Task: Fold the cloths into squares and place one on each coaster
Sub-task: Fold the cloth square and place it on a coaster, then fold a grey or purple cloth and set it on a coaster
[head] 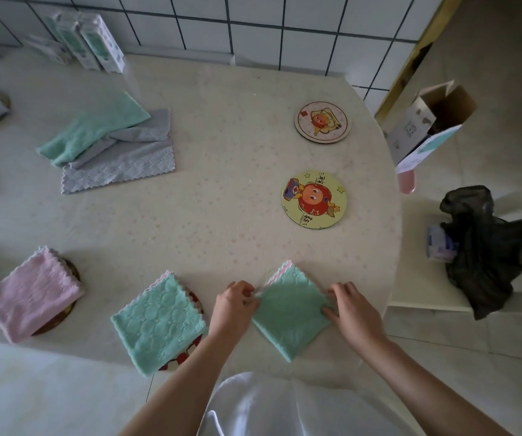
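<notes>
Left hand (234,305) and right hand (352,309) pinch green cloth (288,314).

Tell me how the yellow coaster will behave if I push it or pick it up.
The yellow coaster looks like a thin flat disc, so it is probably stiff and light. Lying flat on the table, it should slide rather than roll or tip. Its low edge may be fiddly to lift.

Folded cloths (31,297) (159,322) (291,313): three; unfolded cloths (96,127) (127,162): two; bare coasters (321,122) (314,199): two
</notes>
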Demonstrator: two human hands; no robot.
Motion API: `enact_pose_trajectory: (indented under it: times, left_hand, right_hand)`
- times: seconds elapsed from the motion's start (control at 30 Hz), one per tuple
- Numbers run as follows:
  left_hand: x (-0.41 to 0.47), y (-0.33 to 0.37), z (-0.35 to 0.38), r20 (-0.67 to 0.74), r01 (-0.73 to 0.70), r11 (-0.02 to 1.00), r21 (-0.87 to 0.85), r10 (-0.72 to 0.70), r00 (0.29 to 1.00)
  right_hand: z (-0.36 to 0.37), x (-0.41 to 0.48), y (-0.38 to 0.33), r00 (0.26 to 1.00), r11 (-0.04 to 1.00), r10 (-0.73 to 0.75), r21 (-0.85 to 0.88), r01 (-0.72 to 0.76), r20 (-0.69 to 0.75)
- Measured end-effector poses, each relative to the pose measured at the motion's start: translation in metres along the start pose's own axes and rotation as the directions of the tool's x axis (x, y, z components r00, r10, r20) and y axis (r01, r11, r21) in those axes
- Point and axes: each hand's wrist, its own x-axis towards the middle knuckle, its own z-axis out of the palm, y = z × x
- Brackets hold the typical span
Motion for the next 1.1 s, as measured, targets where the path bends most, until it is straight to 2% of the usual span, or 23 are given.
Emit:
enact_pose_trajectory:
  times: [0.07, 0.17, 0.4, 0.77, 0.93, 1.1]
  left_hand:
    - [0.003, 0.000, -0.004, 0.006, -0.085, 0.991, 0.102, 0.085, 0.996]
    - [0.017, -0.003, -0.022, 0.001, -0.122, 0.973, 0.197, 0.124, 0.992]
    - [0.083, -0.016, -0.102, -0.118, -0.095, 0.971, 0.219, 0.123, 0.985]
    - [0.191, -0.065, -0.230, -0.306, -0.004, 0.864, 0.503, 0.183, 0.934]
    - [0.225, -0.085, -0.258, -0.305, -0.013, 0.776, 0.630, 0.263, 0.915]
    - [0.247, -0.106, -0.269, -0.273, -0.020, 0.740, 0.672, 0.272, 0.923]
  right_hand:
    - [-0.009, 0.004, -0.003, 0.999, 0.995, -0.040, -0.096, 0.040, 0.001]
    - [-0.026, 0.022, -0.017, 0.994, 0.987, -0.105, -0.127, 0.102, -0.015]
    - [-0.062, 0.106, -0.098, 0.937, 0.929, -0.347, -0.123, 0.348, 0.032]
    - [-0.070, 0.243, -0.251, 0.824, 0.783, -0.559, -0.264, 0.563, 0.098]
    - [-0.067, 0.282, -0.308, 0.777, 0.701, -0.606, -0.347, 0.623, 0.171]
    - [-0.044, 0.312, -0.344, 0.717, 0.593, -0.665, -0.436, 0.677, 0.210]
